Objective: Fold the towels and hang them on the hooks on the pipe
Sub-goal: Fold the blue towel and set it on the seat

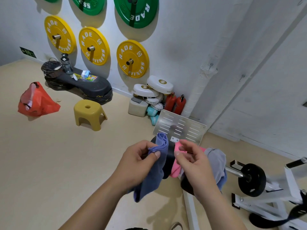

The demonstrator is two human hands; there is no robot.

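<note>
Blue towel [162, 147] in left hand [137, 158], partly hidden by it

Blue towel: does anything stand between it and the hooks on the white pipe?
Nothing in the air blocks the blue towel, pinched in the left hand, from the hooks on the pipe. Lower down, the slotted metal plate stands before the pipe's foot; probably reach over it.

Gym: wall-hung weight plates [132, 59], loaded barbell [251, 182].
</note>
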